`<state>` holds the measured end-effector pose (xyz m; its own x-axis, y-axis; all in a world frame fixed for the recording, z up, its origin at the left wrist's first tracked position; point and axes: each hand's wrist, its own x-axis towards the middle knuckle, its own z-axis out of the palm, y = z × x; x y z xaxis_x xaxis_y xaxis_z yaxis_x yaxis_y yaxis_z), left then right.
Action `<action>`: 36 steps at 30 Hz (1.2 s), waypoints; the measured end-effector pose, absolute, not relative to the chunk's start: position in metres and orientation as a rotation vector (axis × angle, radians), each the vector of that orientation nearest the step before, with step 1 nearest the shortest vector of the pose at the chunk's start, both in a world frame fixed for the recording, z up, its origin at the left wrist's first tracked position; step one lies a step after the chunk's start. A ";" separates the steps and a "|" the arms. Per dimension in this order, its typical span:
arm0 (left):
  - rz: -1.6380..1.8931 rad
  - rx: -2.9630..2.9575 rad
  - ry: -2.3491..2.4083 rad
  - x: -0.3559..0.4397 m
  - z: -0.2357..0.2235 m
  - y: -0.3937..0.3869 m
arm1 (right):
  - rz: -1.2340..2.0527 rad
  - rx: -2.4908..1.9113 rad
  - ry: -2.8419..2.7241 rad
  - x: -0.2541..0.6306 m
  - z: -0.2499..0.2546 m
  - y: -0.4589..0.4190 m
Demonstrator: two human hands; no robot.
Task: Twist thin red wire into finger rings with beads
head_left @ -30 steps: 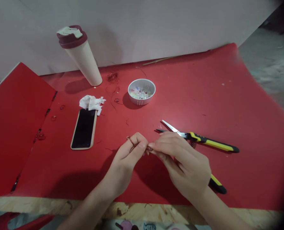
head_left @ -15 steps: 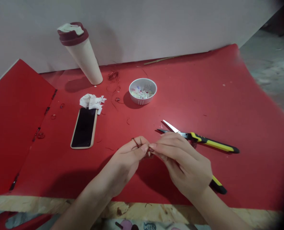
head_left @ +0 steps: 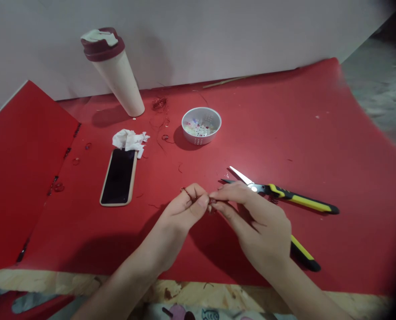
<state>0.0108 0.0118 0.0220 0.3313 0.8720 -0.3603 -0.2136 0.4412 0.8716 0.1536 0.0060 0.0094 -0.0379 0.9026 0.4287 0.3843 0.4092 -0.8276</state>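
Note:
My left hand [head_left: 181, 218] is closed, thumb and index finger pinching a small dark red beaded piece [head_left: 212, 201], most of it hidden by fingertips. Thin dark red wire [head_left: 186, 191] loops over a finger of that hand. From the other side, the thumb and index finger of my right hand [head_left: 260, 218] close on the same piece. Just beyond my right hand lie spring-handled scissors [head_left: 300, 201] with yellow and black grips, blades apart; the hand covers part of them.
A pale perforated bowl [head_left: 201, 139] holds small beads. Behind it lies tangled red wire [head_left: 159, 104]. To the left are a phone [head_left: 118, 178], crumpled tissue [head_left: 127, 140], a tumbler [head_left: 121, 80], small wire rings [head_left: 59, 187] and a red folder [head_left: 21, 173]. A red sheet [head_left: 318, 146] covers the table.
My right thumb and index finger have shifted and parted slightly around the piece, showing more of its red bead. The left hand keeps its pinch. The view has moved slightly.

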 end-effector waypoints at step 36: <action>0.880 0.777 1.025 0.021 0.023 0.006 | 0.859 -1.090 -1.350 0.139 0.000 -0.002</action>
<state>0.0211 0.0063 0.0229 0.2577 0.8885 -0.3797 -0.2406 0.4396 0.8654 0.1394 -0.0019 0.0002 0.0732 0.9471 0.3125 0.1181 0.3029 -0.9457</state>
